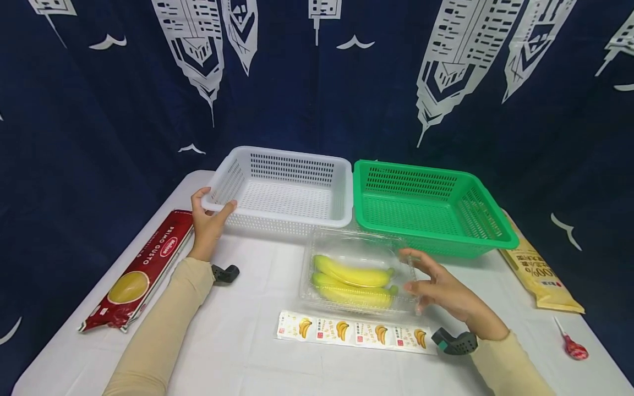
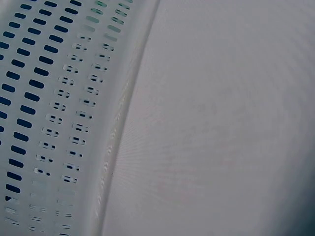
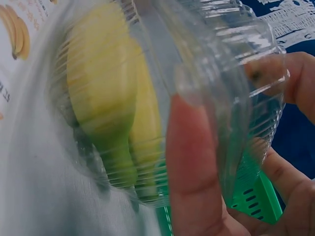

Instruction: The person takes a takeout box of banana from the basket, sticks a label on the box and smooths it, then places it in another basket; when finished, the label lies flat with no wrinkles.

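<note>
The left hand (image 1: pixel 208 225) grips the front left corner of a white basket (image 1: pixel 292 217), thumb over the rim; the left wrist view shows the perforated basket wall (image 2: pixel 49 98) but no fingers. At the right end of a clear plastic box (image 1: pixel 309 297), the right hand (image 1: pixel 451 291) holds its edge between thumb and fingers. Inside the box lie two yellow-green bananas (image 1: pixel 351 272). In the right wrist view the thumb (image 3: pixel 192 157) presses the clear box (image 3: pixel 221 98), other fingers at its far side, bananas (image 3: pixel 103 73) within.
A green basket (image 1: pixel 436 237) stands right of the white one. A strip of banana-printed packets (image 1: pixel 354 333) lies in front of the box. The red pasta pack (image 1: pixel 143 269) is at left; a yellow bag (image 1: pixel 540 269) and a red lollipop (image 1: pixel 574 349) are at right.
</note>
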The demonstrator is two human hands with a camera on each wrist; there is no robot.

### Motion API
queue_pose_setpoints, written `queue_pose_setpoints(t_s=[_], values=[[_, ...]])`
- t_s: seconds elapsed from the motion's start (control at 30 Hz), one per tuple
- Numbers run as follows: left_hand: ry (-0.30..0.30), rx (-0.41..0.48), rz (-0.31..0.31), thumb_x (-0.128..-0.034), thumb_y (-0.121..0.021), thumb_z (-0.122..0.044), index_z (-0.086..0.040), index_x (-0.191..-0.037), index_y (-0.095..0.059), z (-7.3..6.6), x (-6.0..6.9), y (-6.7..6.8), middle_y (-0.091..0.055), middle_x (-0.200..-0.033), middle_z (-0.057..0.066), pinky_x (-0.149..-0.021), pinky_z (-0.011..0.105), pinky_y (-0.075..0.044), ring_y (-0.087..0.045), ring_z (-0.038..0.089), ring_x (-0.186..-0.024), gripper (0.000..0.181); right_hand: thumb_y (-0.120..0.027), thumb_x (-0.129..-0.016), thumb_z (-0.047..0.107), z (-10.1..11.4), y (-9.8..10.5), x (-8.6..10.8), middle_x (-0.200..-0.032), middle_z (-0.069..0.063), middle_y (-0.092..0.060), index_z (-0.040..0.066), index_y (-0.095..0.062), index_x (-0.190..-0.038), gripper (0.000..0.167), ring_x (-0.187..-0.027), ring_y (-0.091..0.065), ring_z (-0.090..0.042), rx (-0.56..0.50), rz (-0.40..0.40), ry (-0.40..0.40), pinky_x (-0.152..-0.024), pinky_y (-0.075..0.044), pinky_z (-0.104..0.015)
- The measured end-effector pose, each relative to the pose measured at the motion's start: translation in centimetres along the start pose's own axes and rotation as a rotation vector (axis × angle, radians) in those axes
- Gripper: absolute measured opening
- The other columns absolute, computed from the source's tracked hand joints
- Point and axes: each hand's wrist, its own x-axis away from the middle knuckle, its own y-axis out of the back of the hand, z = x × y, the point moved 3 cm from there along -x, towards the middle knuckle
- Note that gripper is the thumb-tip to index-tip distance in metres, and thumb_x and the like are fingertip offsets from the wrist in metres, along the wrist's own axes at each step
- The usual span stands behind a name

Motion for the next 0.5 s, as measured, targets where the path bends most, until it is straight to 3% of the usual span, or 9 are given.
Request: queue_pose_setpoints(t_s=[0.4, 0.5], values=[[0.026, 0.001, 0.007, -0.0994, -0.072, -0.004, -0.011, -0.159, -0.03, -0.39, 0.03, 0.1, -0.045, -0.16, 0.018, -0.102, 0.027, -0.045, -0.051, 0.033, -0.141, 0.074, -0.069, -0.104, 0.007, 0.57, 0.2, 0.07, -0.169, -0.041, -0.008, 0.011, -0.023, -0.171, 0.081, -0.097, -0.07, -0.02, 0.096, -0.002, 0.002, -0.061, -0.062, -0.038], [0.036, -0.009, 0.009, -0.0995, -0.072, -0.004, -0.011, -0.16, -0.029, -0.55, 0.08, 0.11, -0.043, -0.161, 0.018, -0.108, 0.031, -0.044, -0.049, 0.033, -0.143, 0.075, -0.07, -0.104, 0.008, 0.69, 0.2, 0.22, -0.168, -0.042, -0.008, 0.009, -0.021, -0.172, 0.084, -0.092, -0.069, -0.019, 0.127, -0.011, 0.002, -0.063, -0.062, -0.038]])
